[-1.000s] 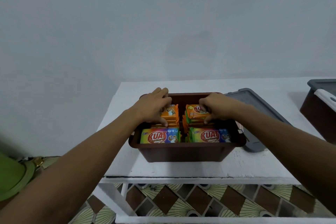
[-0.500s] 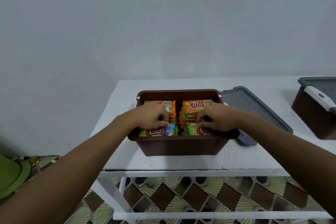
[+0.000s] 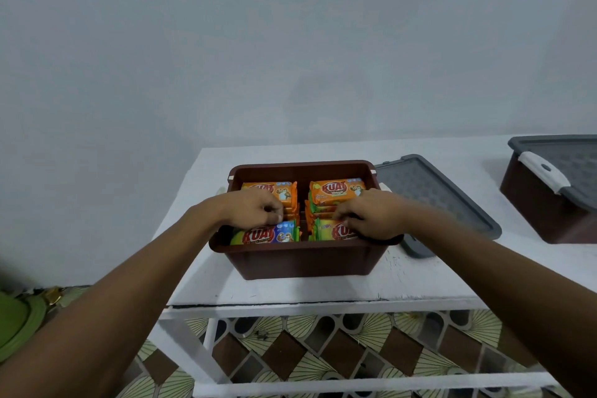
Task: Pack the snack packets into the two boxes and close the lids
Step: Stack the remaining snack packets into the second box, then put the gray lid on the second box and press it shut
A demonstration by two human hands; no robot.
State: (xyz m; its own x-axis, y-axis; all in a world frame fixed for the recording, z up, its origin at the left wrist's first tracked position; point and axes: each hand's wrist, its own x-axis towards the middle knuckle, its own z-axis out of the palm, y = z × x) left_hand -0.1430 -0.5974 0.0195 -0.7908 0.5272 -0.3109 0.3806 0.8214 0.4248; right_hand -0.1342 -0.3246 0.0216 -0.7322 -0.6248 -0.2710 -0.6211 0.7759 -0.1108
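In the open box [image 3: 300, 260], the left grip [image 3: 255, 212] covers the near edge of the far-left packet stack [image 3: 277, 192]. The right grip [image 3: 371, 215] hides the right end of the near-right packet [image 3: 329, 231]. Whether either pinches a packet is unclear. Right of that box, the picture's edge cuts off the second box [image 3: 542, 207]. Far left of it, a green thing [image 3: 16, 326] is blurred and cropped.

A white-painted desk [image 3: 290, 287] stands against a plain pale grey wall [image 3: 290, 42] that fills the view towards twelve o'clock. A dark seam runs along the desk's front edge. At six o'clock, behind its white lower rail [image 3: 355, 386], the floor tiles [image 3: 323, 349] show brown diamonds and pale green fans. At eight o'clock lies a round green thing [image 3: 16, 326], cut off by the edge, with something small and brassy [image 3: 53, 294] just beside it.
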